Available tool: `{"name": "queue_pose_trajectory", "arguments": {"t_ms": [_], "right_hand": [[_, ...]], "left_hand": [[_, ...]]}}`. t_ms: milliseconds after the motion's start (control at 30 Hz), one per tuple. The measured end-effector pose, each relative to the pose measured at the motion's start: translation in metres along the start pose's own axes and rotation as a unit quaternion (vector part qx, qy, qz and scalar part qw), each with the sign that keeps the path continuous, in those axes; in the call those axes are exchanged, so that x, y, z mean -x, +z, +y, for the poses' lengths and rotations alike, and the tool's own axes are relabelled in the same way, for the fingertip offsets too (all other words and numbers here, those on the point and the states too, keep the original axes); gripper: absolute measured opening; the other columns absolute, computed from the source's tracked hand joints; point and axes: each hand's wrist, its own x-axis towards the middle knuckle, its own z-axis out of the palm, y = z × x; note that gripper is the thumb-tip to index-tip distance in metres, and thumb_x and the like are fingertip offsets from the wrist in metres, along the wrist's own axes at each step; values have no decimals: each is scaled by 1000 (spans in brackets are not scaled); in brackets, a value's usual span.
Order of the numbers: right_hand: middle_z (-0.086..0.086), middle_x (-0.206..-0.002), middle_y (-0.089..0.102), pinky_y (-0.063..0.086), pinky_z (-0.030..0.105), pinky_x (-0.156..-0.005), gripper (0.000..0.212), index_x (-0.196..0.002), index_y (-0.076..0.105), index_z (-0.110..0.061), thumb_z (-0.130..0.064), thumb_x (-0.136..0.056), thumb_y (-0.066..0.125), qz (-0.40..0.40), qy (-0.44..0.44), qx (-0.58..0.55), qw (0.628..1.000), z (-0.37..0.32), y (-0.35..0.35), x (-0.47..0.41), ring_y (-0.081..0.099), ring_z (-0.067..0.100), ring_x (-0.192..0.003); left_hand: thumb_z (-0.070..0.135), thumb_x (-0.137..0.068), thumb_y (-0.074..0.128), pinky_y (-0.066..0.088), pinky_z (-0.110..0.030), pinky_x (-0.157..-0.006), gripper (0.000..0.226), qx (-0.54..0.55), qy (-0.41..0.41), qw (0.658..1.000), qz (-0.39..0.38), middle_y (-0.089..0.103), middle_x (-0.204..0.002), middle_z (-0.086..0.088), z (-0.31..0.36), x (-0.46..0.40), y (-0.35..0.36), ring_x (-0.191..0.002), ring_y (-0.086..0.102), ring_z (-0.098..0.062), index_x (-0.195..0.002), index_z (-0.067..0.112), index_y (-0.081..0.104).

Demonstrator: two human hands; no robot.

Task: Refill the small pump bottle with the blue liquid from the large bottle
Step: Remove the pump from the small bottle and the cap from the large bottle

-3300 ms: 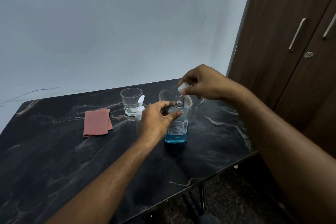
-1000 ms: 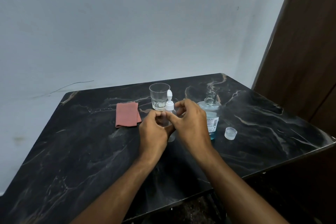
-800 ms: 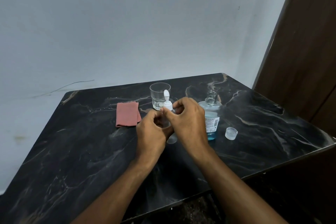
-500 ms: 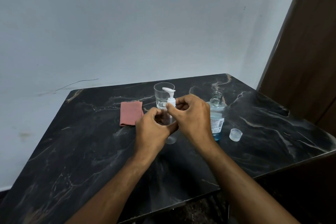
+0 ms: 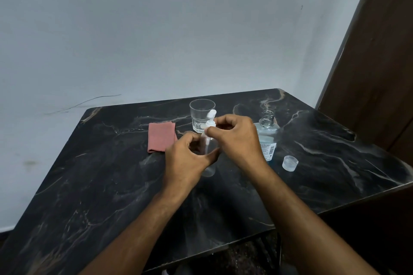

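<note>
The small clear pump bottle (image 5: 209, 152) stands on the black marble table (image 5: 89, 185). My left hand (image 5: 187, 158) grips its body from the left. My right hand (image 5: 237, 138) pinches the white pump head (image 5: 211, 118) at the collar. The large bottle (image 5: 267, 134) stands uncapped just right of my right hand, with blue liquid in its lower part. Its clear cap (image 5: 290, 163) lies on the table to the right.
An empty drinking glass (image 5: 201, 114) stands behind the pump bottle. A folded pink cloth (image 5: 161, 136) lies to its left. A dark wooden cupboard (image 5: 375, 73) rises at the right, close to the table's right corner.
The large bottle's cap was taken off and set on the table. Both hands then took hold of the small pump bottle, and the pump head has been turning in my right fingers.
</note>
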Motion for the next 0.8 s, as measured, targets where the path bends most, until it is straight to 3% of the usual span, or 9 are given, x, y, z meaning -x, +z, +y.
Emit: {"name": "queue_pose_trajectory", "arguments": {"t_ms": [67, 133, 233, 300, 433, 500, 600, 700, 800], "right_hand": [[-11, -54, 59, 44, 31, -55, 17, -62, 69, -23, -17, -78, 72, -25, -6, -3, 1000, 0, 0, -1, 53, 7, -53], [-9, -64, 64, 48, 29, -58, 5, -79, 72, -22, -19, -79, 77, -44, -11, -5, 999, 0, 0, -1, 58, 7, -59], [7, -88, 72, 59, 32, -71, 33, -101, 68, -14, -21, -75, 87, -28, -6, -31, 999, 1, 3, 1, 70, 19, -79], [9, -87, 72, 59, 32, -74, 30, -100, 70, -10, -13, -76, 87, -17, 3, -75, 997, 2, 3, 1, 70, 18, -77], [-4, -83, 76, 53, 20, -67, 22, -100, 78, -10, 1, -82, 73, -44, 16, -123, 991, 4, 2, 0, 66, -2, -70], [-6, -88, 75, 55, 18, -70, 23, -101, 74, -16, -5, -81, 79, -60, 12, -138, 989, 3, 4, 2, 67, -3, -76], [1, -88, 69, 58, 28, -75, 35, -101, 70, -11, -19, -73, 90, -26, 17, -122, 992, 4, 7, 3, 65, 8, -79], [6, -83, 74, 58, 26, -72, 23, -94, 75, -8, -14, -75, 88, -26, 20, -145, 989, 3, 3, -1, 68, 12, -76], [-5, -75, 77, 54, 18, -65, 10, -91, 78, -14, -8, -83, 81, -40, 4, -159, 987, -1, -1, -7, 68, 0, -65]], "left_hand": [[39, -64, 94, 50, -6, -60, 33, 7, 0, 1000, 1, 70, -73, 12, 0, 0, -1, -75, 67, 6, -80, 32, 66], [39, -64, 93, 51, -9, -58, 32, 7, -5, 1000, 5, 69, -70, 9, -1, 0, -3, -71, 67, 2, -78, 28, 67], [41, -65, 93, 53, -11, -58, 33, 2, -17, 1000, 4, 71, -70, 7, 0, 1, -4, -70, 68, 0, -80, 23, 69], [41, -64, 93, 54, -11, -59, 33, 17, -28, 999, 4, 74, -72, 8, 1, 2, -5, -71, 71, 0, -82, 24, 71], [39, -65, 93, 57, -15, -61, 31, 34, -35, 999, -3, 75, -73, 7, 2, 3, -7, -71, 72, -2, -81, 22, 72], [39, -65, 92, 55, -12, -60, 31, 27, -37, 999, 0, 73, -72, 8, 3, 4, -8, -71, 70, 1, -80, 23, 70], [39, -64, 93, 52, -9, -58, 31, 24, -33, 999, 0, 72, -69, 10, 4, 4, -8, -67, 69, 4, -78, 25, 68], [38, -65, 94, 54, -10, -58, 31, 26, -26, 999, -10, 74, -72, 13, 3, 4, -9, -68, 70, 4, -80, 25, 70], [39, -64, 94, 54, -9, -61, 33, 13, -19, 999, -23, 75, -76, 14, 2, 2, -11, -74, 71, 6, -85, 30, 70]]}}
